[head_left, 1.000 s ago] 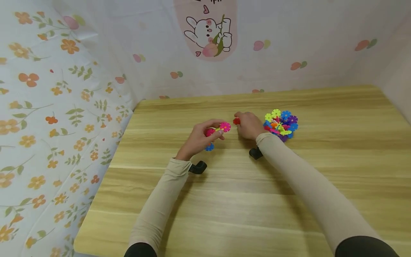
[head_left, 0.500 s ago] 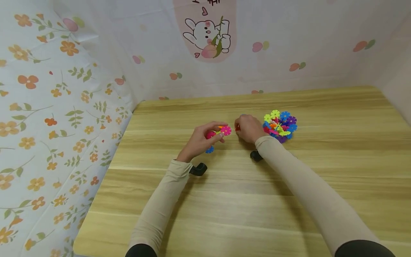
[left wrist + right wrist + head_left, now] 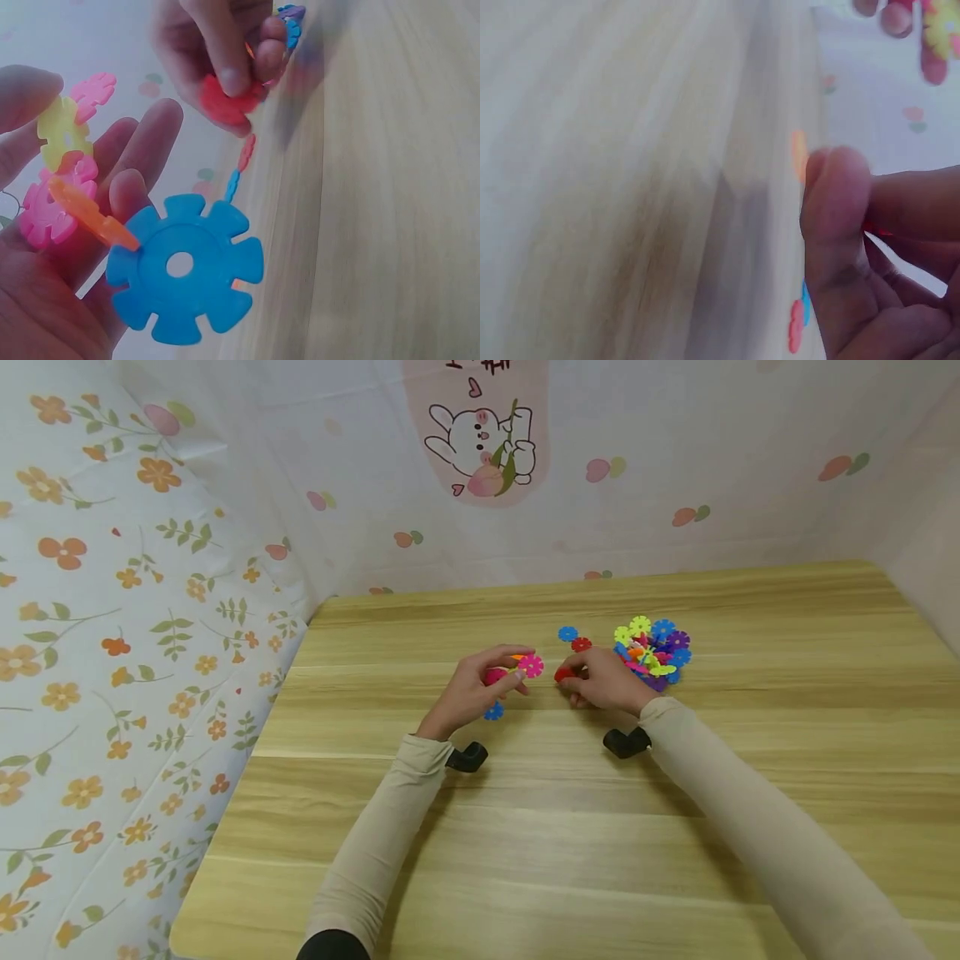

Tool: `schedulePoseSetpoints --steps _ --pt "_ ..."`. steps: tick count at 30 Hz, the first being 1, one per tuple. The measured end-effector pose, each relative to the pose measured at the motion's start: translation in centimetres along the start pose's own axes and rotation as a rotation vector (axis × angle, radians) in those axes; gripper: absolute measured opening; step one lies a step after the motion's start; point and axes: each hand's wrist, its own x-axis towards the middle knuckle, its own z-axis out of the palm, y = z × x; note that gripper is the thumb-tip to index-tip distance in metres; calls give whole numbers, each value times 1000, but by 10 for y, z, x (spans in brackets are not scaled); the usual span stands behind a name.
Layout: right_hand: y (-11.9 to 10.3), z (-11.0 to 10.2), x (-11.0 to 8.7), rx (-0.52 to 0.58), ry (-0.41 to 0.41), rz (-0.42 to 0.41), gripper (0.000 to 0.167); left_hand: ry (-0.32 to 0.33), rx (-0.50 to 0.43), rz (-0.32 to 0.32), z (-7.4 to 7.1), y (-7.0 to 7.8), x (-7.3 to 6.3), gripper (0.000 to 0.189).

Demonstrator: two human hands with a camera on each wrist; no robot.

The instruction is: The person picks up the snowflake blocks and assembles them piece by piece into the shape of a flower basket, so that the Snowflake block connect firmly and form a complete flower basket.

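Note:
My left hand (image 3: 467,692) holds a joined chain of plastic snowflake discs between thumb and fingers. In the left wrist view the chain runs from a pink disc (image 3: 94,96) through a yellow disc (image 3: 64,135), a second pink one and an orange disc (image 3: 88,212) to a blue disc (image 3: 184,266) at the near end. To its right, my right hand (image 3: 609,680) pinches a red disc (image 3: 562,674) between thumb and fingers, apart from the chain. Fingers hide most of that disc in the right wrist view.
A loose blue disc (image 3: 567,634) and red disc (image 3: 581,644) lie on the wooden table (image 3: 480,852) behind my right hand. A multicoloured heap of discs (image 3: 660,653) sits to the right. A printed cloth (image 3: 637,518) hangs behind the table.
My right hand has come back toward me and slightly right, the red disc in its pinch, uncovering the loose blue and red discs. My left hand has hardly moved.

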Motion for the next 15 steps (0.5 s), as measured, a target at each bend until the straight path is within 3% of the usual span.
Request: schedulePoseSetpoints --steps 4,7,15 --pt "-3 2 -13 105 48 -16 23 -7 0 11 3 11 -3 37" --pt "-5 8 -21 120 144 -87 19 -8 5 15 5 8 -1 36" --pt "-9 24 -34 -134 495 -349 8 -11 11 44 8 -12 6 38"
